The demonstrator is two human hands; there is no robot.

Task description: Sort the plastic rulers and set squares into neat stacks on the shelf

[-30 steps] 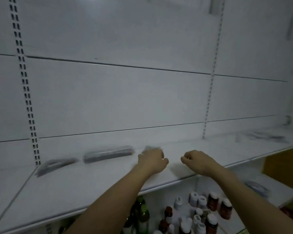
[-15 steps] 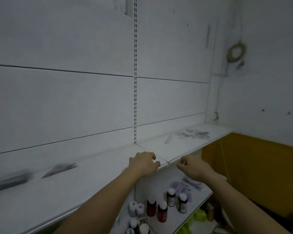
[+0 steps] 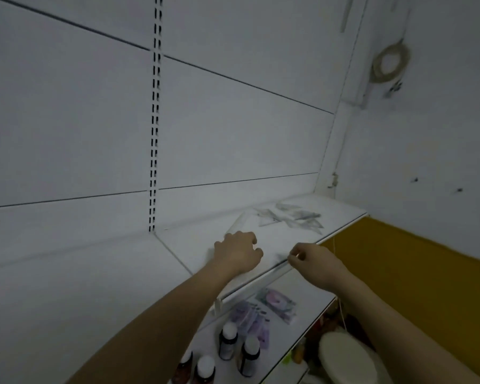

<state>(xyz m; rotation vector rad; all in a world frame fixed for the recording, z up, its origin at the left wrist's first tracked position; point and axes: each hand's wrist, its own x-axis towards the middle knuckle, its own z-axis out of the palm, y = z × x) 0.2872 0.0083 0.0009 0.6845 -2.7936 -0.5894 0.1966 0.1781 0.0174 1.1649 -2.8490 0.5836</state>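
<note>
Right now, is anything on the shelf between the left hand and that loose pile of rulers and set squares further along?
Nothing visible. Bare shelf lies between the left hand and the scattered rulers and set squares. The right hand is at the front edge, off that line.

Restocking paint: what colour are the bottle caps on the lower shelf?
White caps on dark bottles, seen in the head view.

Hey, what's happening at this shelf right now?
A person is standing at a white shelf with both arms stretched out over it. The left hand rests on the shelf with its fingers curled, and the right hand hovers at the front edge, fingers loosely curled; whether either holds anything is too blurred to tell. Farther right on the shelf, a loose scatter of clear rulers and set squares lies unsorted, not yet stacked. Small bottles stand on the shelf below.
</note>
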